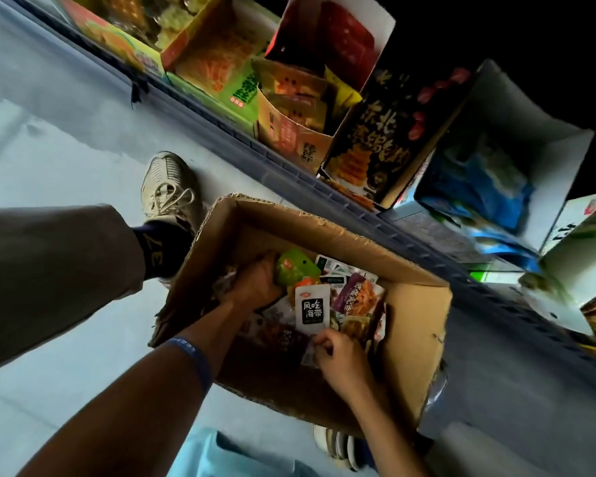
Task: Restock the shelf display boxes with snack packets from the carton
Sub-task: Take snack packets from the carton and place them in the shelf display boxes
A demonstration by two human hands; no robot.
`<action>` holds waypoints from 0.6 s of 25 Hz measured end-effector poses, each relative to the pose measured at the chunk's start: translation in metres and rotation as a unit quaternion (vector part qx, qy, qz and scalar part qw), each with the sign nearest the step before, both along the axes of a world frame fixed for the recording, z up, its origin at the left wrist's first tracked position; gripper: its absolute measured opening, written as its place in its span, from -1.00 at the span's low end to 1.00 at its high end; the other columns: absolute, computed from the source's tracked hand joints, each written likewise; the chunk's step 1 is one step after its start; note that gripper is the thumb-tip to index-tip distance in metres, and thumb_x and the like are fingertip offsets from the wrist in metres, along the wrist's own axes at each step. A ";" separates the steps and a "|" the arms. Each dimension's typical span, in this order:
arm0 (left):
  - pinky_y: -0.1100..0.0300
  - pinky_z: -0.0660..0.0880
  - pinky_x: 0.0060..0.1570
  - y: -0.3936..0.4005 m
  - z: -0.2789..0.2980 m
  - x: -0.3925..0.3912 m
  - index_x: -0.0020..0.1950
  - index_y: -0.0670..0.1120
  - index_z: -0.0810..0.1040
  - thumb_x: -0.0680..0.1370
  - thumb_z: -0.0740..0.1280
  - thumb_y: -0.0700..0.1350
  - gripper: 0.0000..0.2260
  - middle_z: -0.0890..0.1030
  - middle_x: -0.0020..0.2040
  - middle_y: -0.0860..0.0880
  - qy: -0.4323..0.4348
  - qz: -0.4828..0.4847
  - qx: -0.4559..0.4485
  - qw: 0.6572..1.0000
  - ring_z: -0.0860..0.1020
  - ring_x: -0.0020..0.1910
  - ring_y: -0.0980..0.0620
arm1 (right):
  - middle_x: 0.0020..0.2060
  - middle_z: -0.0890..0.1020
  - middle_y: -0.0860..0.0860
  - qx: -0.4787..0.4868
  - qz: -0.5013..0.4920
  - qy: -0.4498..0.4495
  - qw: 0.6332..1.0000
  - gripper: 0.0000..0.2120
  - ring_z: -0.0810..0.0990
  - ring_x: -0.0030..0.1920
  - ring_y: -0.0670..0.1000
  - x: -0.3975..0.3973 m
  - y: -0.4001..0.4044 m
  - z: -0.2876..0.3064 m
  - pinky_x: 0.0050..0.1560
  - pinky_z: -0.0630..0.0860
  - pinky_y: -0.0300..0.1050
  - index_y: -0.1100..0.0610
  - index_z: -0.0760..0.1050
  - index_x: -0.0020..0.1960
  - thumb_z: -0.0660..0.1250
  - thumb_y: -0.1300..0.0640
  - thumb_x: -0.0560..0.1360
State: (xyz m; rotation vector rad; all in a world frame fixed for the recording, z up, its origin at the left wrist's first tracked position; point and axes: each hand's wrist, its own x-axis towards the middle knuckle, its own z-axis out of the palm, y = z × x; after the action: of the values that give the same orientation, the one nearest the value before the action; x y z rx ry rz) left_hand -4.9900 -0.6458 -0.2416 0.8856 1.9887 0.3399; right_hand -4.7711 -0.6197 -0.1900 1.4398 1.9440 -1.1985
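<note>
An open brown carton [417,304] sits on the floor below the shelf, holding several mixed snack packets. Both my hands are inside it. My left hand [255,282] curls round a green packet [295,268] at the carton's far left side. My right hand [338,356] pinches the bottom edge of a white packet [312,309] with black lettering, which stands upright among purple and orange packets [356,296]. Display boxes line the shelf above: a black one [375,139], an orange one [289,129], a green one [234,87].
A shelf rail [324,187] runs diagonally just behind the carton. More display boxes, blue [479,173] and white [578,249], stand to the right. A leg and a shoe [167,187] are left of the carton; another shoe [338,445] shows below it.
</note>
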 end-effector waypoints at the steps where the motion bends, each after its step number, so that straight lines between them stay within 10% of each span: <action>1: 0.00 0.42 0.30 0.001 0.008 0.004 0.40 0.02 0.37 0.39 0.47 0.12 -0.37 0.51 0.30 -0.08 0.032 0.004 0.019 0.999 0.48 0.27 -0.13 | 0.03 0.64 -0.09 -0.003 -0.009 -0.002 1.000 -0.86 0.63 0.03 -0.05 0.000 0.002 0.000 0.03 0.63 -0.02 -0.02 0.56 0.08 0.30 0.17 0.59; 5: -0.01 0.43 0.23 0.000 0.033 0.037 0.36 -0.07 0.39 0.57 0.27 0.17 -0.54 0.45 0.27 -0.12 0.070 -0.025 0.082 0.994 0.46 0.22 -0.13 | 0.01 0.65 -0.08 0.018 -0.015 0.006 1.000 -0.87 0.63 0.03 -0.05 0.003 0.003 0.000 0.00 0.61 -0.11 0.00 0.58 0.05 0.30 0.19 0.58; 15: 0.25 0.50 -0.02 -0.030 0.016 0.073 0.32 -0.01 0.51 0.34 0.45 0.31 -0.35 0.66 0.13 0.05 -0.009 -0.011 -0.079 0.997 0.63 0.13 -0.01 | 0.00 0.65 -0.05 0.032 -0.020 0.019 0.999 -0.86 0.62 0.02 -0.03 0.010 -0.001 0.005 0.00 0.60 -0.07 0.00 0.58 0.05 0.29 0.18 0.58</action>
State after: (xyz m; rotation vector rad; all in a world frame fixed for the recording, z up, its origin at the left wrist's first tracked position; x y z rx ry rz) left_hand -4.9166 -0.6759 -0.2253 0.8009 1.9589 0.1739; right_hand -4.7608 -0.6206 -0.1851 1.5053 2.0045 -1.2005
